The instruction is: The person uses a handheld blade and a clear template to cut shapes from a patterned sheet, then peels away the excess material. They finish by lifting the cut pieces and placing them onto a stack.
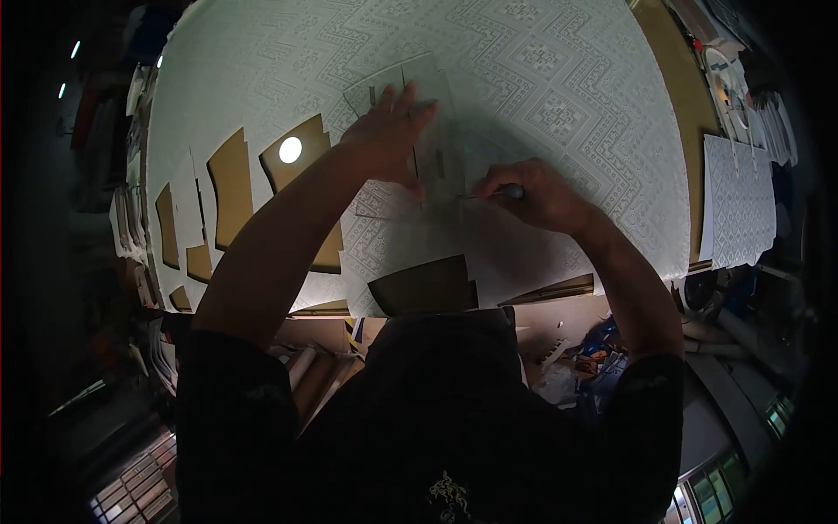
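— Dim workshop all round, with one broad table (pixel 663 52) taking up the middle. What's spread on top?

— Pale sheeting (pixel 559 113) with a zigzag pattern. Curved openings (pixel 231 188), to the left and along the near edge, show brown board beneath.

— Which step is this, would you say?

— Cutting round a clear template (pixel 436 144), I'd judge. It lies flat on the sheeting, ahead of the body, with dark slots through it.

— What pins it down?

— The left hand (pixel 388 140). That arm reaches forward, palm down, fingers spread over the template and thumb out toward the body.

— And the other one?

— The right hand (pixel 541 192) is curled just beside the template's right side, its forearm slanting in from the right. Thumb and fingers pinch a small tool (pixel 509 190). It may be a knife, but the fingers hide most of it, so I can't be sure.

— What does the next move call for?

— Even pressure from the left, I'd think, so nothing slips, and the tool's tip led snugly along the template's edge, well away from those spread fingers.
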{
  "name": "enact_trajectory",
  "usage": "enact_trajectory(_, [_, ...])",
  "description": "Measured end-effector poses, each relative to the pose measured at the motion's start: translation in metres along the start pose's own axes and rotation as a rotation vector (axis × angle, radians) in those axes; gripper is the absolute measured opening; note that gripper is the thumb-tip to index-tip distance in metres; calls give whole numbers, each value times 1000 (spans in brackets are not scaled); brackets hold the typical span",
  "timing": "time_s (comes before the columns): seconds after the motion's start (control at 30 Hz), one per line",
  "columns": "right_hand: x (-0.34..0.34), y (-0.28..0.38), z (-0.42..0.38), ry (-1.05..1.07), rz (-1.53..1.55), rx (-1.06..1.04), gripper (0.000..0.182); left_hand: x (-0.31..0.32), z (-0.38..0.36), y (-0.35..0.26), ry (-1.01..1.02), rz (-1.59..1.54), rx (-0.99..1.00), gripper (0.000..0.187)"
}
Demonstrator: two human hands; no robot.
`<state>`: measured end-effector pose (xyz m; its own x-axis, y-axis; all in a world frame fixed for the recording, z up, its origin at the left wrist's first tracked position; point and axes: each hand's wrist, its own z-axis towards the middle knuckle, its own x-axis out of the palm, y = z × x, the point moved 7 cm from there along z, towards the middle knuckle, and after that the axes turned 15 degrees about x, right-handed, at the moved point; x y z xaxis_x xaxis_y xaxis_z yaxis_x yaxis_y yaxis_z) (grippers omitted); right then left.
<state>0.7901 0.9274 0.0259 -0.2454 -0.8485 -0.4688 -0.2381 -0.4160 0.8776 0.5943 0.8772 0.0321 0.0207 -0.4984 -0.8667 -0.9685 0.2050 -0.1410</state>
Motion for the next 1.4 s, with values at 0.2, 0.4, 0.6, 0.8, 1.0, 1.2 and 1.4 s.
enact_trajectory(0.2, [-4, 1, -13, -74, 132, 136, 16, 2, 0, 1, -6, -23, 6, 143])
enact_trajectory(0.4, [23, 13, -52, -527, 189, 407, 13, 6, 0, 5, -84, 36, 49, 146])
enact_trajectory(0.6, [50, 28, -55, -818, 141, 568, 14, 7, 2, 7, -81, 18, 71, 144])
enact_trajectory(0.8, [53, 51, -47, -929, 11, 614, 14, 7, 0, 8, -93, -1, 43, 144])
enact_trajectory(1.0, [56, 59, -41, -977, -98, 701, 13, 5, 1, 10, -78, -6, 15, 146])
enact_trajectory(1.2, [56, 60, -40, -990, -129, 724, 13, 5, 0, 9, -54, -18, -1, 147])
enact_trajectory(1.4, [55, 64, -35, -957, -104, 749, 11, 6, 0, 10, -62, -16, -16, 146])
